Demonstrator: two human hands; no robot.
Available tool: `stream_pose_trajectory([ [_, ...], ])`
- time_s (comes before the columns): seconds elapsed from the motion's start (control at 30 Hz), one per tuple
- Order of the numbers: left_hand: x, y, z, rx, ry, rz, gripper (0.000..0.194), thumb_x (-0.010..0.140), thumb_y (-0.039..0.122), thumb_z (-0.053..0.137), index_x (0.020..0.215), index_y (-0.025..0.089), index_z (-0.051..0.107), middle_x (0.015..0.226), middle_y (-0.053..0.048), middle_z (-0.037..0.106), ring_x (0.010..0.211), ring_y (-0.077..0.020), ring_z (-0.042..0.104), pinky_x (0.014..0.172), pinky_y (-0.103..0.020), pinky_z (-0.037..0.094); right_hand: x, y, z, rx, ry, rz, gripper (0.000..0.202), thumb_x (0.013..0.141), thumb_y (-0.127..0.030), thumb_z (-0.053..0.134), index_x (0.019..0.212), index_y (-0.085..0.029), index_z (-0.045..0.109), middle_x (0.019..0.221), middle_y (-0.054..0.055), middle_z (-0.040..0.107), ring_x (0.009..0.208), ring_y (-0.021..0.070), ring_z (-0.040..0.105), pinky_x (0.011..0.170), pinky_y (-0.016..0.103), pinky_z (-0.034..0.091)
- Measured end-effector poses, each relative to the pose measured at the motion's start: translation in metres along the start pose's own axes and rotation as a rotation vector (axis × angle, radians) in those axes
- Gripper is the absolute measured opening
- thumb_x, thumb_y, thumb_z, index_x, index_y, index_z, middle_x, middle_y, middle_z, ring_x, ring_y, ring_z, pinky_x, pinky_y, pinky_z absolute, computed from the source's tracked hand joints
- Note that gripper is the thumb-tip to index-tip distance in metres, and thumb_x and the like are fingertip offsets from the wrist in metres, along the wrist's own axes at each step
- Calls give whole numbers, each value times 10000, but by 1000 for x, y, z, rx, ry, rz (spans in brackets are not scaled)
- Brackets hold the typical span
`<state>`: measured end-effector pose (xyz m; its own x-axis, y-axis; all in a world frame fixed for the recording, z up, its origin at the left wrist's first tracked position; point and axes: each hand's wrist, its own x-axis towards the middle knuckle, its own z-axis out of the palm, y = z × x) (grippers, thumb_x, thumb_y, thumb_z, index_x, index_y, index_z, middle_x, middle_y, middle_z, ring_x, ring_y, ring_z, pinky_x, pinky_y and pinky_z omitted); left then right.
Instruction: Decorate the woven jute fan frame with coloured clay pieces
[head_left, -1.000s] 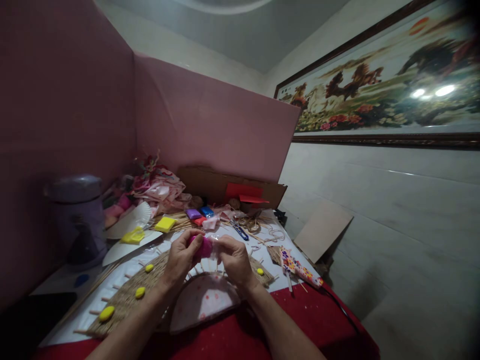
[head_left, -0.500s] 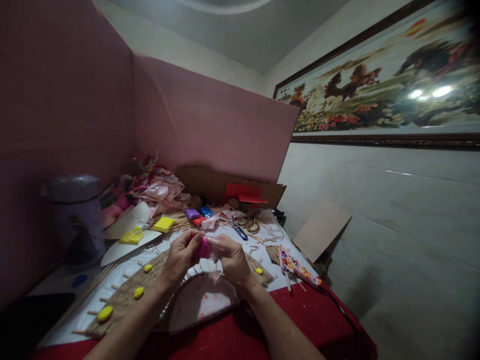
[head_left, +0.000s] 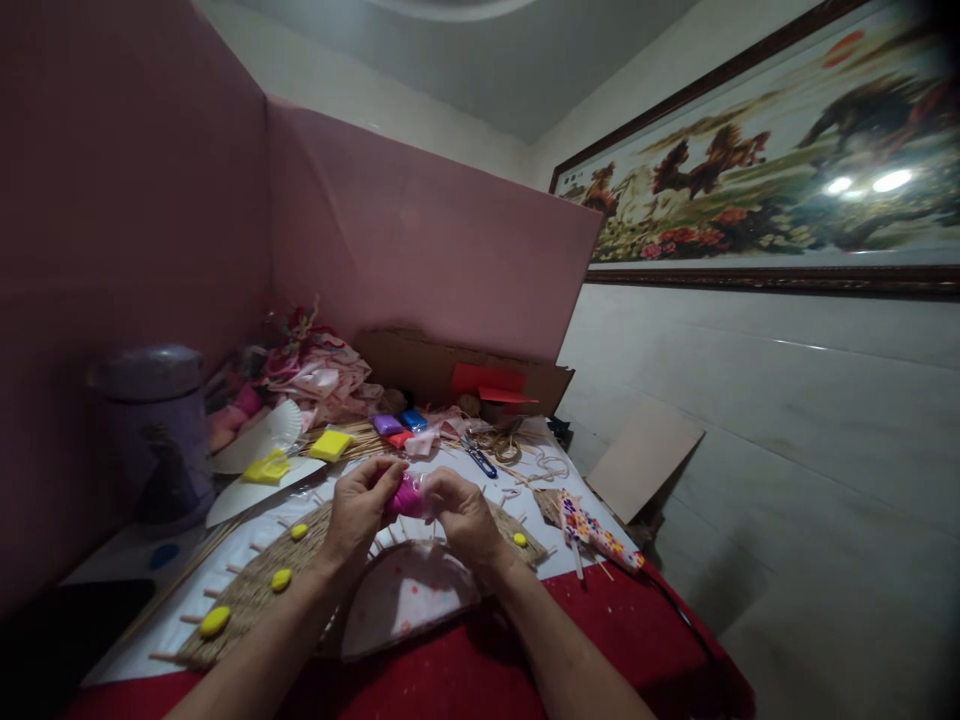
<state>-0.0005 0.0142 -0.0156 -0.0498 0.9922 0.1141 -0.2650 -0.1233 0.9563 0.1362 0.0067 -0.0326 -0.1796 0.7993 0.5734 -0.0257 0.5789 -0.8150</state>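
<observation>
Between my two hands is a bright magenta packet of modelling clay (head_left: pixel 409 493) in clear plastic wrap. The fingers of my left hand (head_left: pixel 366 502) pinch its left side. My right hand (head_left: pixel 459 510) grips the wrap at its right side. Below them lies a fan-shaped piece woven with twine (head_left: pixel 251 592) over thin sticks, partly hidden by my forearms. Yellow clay discs (head_left: pixel 281 580) sit on its band. Its inner half-round panel (head_left: pixel 409 590) is pale with small red spots.
Left stand a purple canister (head_left: pixel 154 440) and a yellow clay packet (head_left: pixel 330 445). Blue-handled scissors (head_left: pixel 481 460) lie behind my hands. A flower-patterned glue gun (head_left: pixel 596 535) with a cord rests at right on the red cloth (head_left: pixel 637 640). Pink panels (head_left: pixel 427 240) rise behind.
The magenta packet shows more of its surface between my hands, and my right fingers have shifted slightly on the wrap. The view has moved a little; the table items stay put.
</observation>
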Motion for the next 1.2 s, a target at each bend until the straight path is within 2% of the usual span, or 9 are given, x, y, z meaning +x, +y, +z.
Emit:
stream_pose_trajectory([
  [0.2, 4, 1, -4, -47, 46, 68, 431, 543, 480, 740, 776, 143, 607, 561, 52, 506, 429, -58, 411, 361, -159, 343, -3, -4, -3, -83, -19, 32, 406, 681, -82, 461, 1017, -209, 652, 853, 25, 610, 712, 131, 545, 559, 220, 460],
  [0.4, 6, 2, -7, 37, -15, 199, 350, 596, 441, 718, 736, 134, 623, 570, 31, 537, 463, -71, 442, 390, -163, 347, -1, -8, -5, -281, -34, -78, 220, 778, -156, 564, 962, -202, 675, 868, 39, 611, 783, 148, 553, 651, 252, 457],
  [0.63, 11, -4, -11, 118, -82, 7, 384, 620, 514, 681, 746, 166, 581, 477, 77, 448, 328, -46, 353, 317, -159, 261, 1, -10, -10, -363, -113, -136, 273, 710, -99, 631, 945, -224, 690, 874, 29, 601, 691, 122, 539, 589, 234, 450],
  [0.7, 9, -2, -10, 103, -102, 16, 397, 651, 529, 655, 815, 172, 598, 509, 71, 474, 333, -42, 358, 322, -158, 260, 1, -14, -10, -358, -59, -131, 188, 714, -117, 638, 863, -207, 708, 825, 30, 608, 689, 128, 541, 608, 242, 446],
  [0.77, 7, 3, -9, 89, -148, 109, 385, 686, 506, 641, 886, 177, 631, 624, 33, 555, 415, -57, 448, 380, -173, 349, 0, -17, -9, -304, 46, -84, 84, 750, -188, 631, 786, -184, 707, 744, 25, 604, 671, 132, 539, 605, 245, 439],
  [0.83, 5, 7, -8, 94, -227, 237, 344, 688, 438, 671, 915, 180, 665, 840, -28, 625, 632, -105, 574, 548, -203, 466, 1, -19, -8, -189, 125, 13, 154, 791, -287, 604, 754, -164, 687, 644, 10, 578, 586, 117, 513, 543, 233, 423],
  [0.9, 3, 9, -7, 99, -305, 285, 318, 666, 366, 709, 922, 180, 680, 974, -59, 633, 813, -154, 599, 685, -231, 491, 1, -20, -7, -79, 138, 113, 245, 809, -365, 578, 724, -150, 657, 561, -9, 543, 487, 96, 464, 460, 215, 385],
  [1.03, 3, 7, -7, 81, -304, 185, 306, 662, 363, 707, 875, 147, 671, 684, -22, 633, 570, -115, 551, 509, -209, 444, 2, -16, -7, -112, 135, 175, 330, 811, -405, 563, 610, -145, 591, 487, -18, 518, 416, 80, 435, 411, 202, 347],
  [1.2, 8, -2, -8, 37, -238, 110, 384, 639, 443, 704, 847, 132, 621, 515, 20, 559, 382, -79, 449, 349, -185, 341, -1, -9, -7, -291, 302, 67, 197, 788, -344, 611, 698, -169, 602, 562, -16, 557, 487, 97, 472, 469, 213, 378],
])
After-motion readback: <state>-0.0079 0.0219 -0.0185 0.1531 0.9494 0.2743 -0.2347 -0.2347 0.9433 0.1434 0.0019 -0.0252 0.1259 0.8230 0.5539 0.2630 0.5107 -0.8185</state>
